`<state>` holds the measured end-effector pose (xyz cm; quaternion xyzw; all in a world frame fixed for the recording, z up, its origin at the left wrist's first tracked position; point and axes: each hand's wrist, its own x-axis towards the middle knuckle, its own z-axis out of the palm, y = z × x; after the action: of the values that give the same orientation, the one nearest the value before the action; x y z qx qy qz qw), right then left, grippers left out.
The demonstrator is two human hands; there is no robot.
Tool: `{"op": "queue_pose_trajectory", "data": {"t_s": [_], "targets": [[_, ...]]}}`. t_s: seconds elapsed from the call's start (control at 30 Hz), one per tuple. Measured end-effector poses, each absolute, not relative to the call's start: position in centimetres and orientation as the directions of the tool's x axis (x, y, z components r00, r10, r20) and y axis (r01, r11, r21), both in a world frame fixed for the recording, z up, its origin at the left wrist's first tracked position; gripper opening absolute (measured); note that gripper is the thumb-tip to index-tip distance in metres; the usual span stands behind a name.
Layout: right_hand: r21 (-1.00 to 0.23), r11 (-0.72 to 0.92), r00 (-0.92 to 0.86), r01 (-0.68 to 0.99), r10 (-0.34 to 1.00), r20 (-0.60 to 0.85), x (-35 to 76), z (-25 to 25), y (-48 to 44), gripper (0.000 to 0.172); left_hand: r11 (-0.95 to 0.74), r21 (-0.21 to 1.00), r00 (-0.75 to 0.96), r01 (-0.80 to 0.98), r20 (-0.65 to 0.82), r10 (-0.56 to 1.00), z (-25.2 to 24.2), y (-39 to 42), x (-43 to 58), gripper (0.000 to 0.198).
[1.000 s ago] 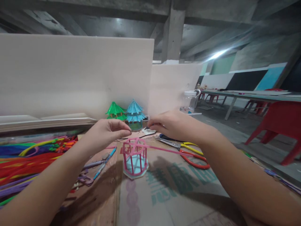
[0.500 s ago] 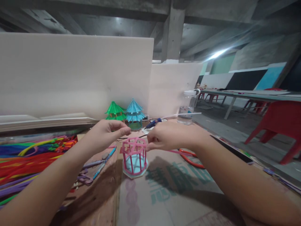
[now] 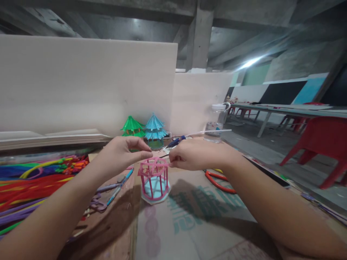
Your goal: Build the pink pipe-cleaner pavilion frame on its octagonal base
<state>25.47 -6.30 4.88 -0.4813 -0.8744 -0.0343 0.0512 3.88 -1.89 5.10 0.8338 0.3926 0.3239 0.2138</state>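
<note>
A small pink frame of posts and rings [image 3: 154, 180] stands upright on a pale blue, many-sided base [image 3: 155, 198], on printed cardboard. My left hand [image 3: 127, 151] is at its top from the left, thumb and forefinger nearly together at the upper ring; what they pinch is too small to make out. Close to the ring's right side is my right hand [image 3: 192, 153], fingers curled closed, their contents hidden. Behind the hands stand a green two-tiered roof model [image 3: 132, 126] and a light blue one [image 3: 154, 126]. A dark blue tool with a pointed tip [image 3: 176, 141] lies behind my right hand.
Bundles of coloured pipe cleaners [image 3: 35, 187] lie at left, beside a blue pen [image 3: 120, 187]. A red-handled tool [image 3: 221, 183] rests under my right forearm. A clear water bottle [image 3: 215, 124] stands behind, near pale boards [image 3: 89, 90]. A red chair [image 3: 320, 144] is at right.
My left fingertips have shifted slightly right and down, onto the frame's top. My right hand has risen a little. The pink strip seen below the right hand no longer shows.
</note>
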Motion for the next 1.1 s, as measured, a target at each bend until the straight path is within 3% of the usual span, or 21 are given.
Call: {"op": "queue_pose_trajectory", "data": {"t_s": [0.53,0.67,0.87,1.0,1.1], "targets": [[0.024,0.511,-0.509,0.859,0.85,0.138,25.7,5.3,-6.4,0.025,-0.695,0.561,0.629,0.449,0.354,0.692,4.7,-1.6,3.5,0.035],[0.017,0.49,-0.486,0.871,0.859,0.161,25.8,5.6,-6.5,0.023,-0.687,0.609,0.624,0.398,0.369,0.689,4.4,-1.3,3.4,0.044],[0.009,0.465,-0.459,0.885,0.871,0.177,26.2,5.7,-6.6,0.024,-0.605,0.715,0.636,0.349,0.293,0.714,4.9,-2.0,3.7,0.035],[-0.03,0.491,-0.475,0.871,0.855,0.207,26.6,5.7,-6.5,0.025,-0.603,0.689,0.625,0.401,0.276,0.73,5.0,-2.6,3.8,0.03],[-0.085,0.491,-0.46,0.867,0.854,0.243,27.5,6.0,-6.3,0.026,-0.655,0.637,0.636,0.407,0.316,0.704,5.2,-3.2,3.9,0.037]]}}
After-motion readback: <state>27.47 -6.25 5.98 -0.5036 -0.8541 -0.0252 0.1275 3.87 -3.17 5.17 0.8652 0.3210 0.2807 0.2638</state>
